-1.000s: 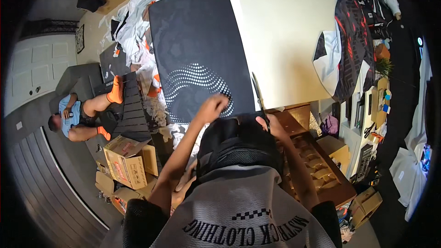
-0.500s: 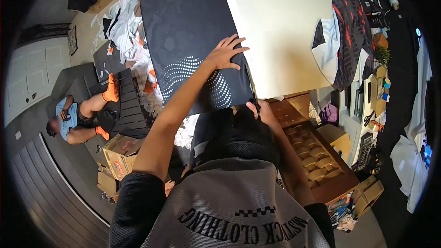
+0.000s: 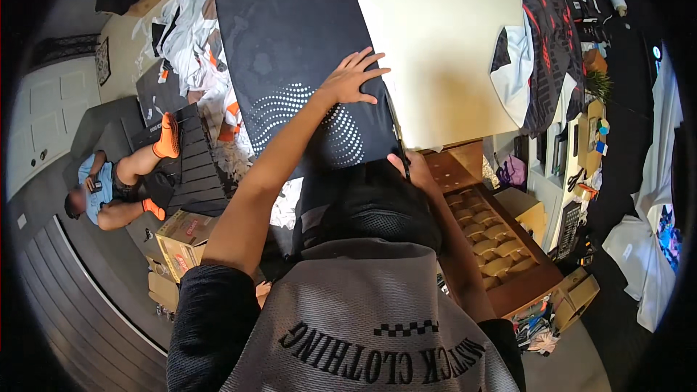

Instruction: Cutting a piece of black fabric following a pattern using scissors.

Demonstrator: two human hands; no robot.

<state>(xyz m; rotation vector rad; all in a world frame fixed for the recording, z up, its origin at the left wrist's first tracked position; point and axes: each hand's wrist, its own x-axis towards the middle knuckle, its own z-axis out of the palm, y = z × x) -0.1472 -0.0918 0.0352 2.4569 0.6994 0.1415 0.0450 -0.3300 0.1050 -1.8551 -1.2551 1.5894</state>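
A black cloth piece (image 3: 290, 36) with rounded far corners and wavy rows of white dots lies on the table in front of me. My left hand (image 3: 353, 78) rests flat on its right side, fingers spread toward the edge. By the near right corner, my right hand (image 3: 412, 169) is closed around a dark, slim tool that looks like scissors (image 3: 397, 133), lying along the cloth's right edge. Their blades are mostly hidden, so I cannot tell how far they are apart. To the right of the cloth shows the pale cream tabletop (image 3: 443, 43).
White and orange cloth scraps (image 3: 192, 36) heap up left of the cloth. Black-and-red printed fabric (image 3: 548, 51) hangs over the table's right edge. A wooden seat with woven straps (image 3: 483, 236) stands at my right. On the left, a person (image 3: 102, 181) sits near a cardboard box (image 3: 181, 236).
The whole view has shifted slightly, with the table and room a little further left and up. My left hand stays flat on the cloth; my right hand keeps its grip at the corner.
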